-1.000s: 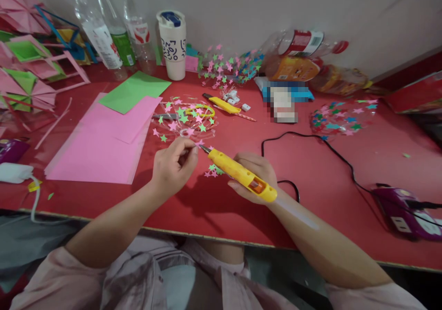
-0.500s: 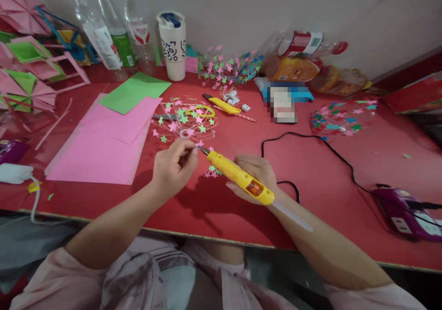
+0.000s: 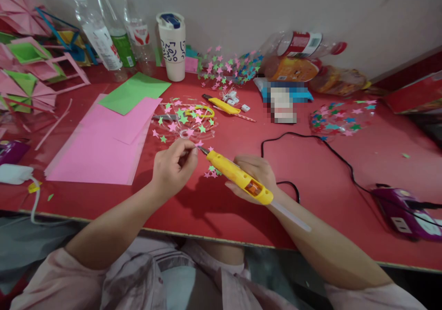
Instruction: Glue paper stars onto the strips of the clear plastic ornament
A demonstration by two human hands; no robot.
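My right hand [image 3: 257, 174] is wrapped round a yellow hot glue gun [image 3: 231, 172], with a clear glue stick [image 3: 293, 217] poking out of its back end. The gun's metal nozzle points up and left, to the fingertips of my left hand [image 3: 174, 167]. Thumb and forefinger there pinch a small pink paper star [image 3: 198, 144], partly hidden by the fingers. Just beyond lies a clear plastic piece dotted with pink and green stars [image 3: 183, 121], with yellow-handled scissors [image 3: 207, 111] showing through it. Several loose stars [image 3: 212, 172] lie on the table below the gun.
On the red table [image 3: 331, 185] are pink paper [image 3: 96, 149], green paper [image 3: 134, 93], a yellow utility knife [image 3: 223, 105] and a purple power strip [image 3: 397, 211]. A black cord [image 3: 304, 135] runs across the right. Bottles [image 3: 98, 38] and a white tumbler [image 3: 174, 47] stand behind.
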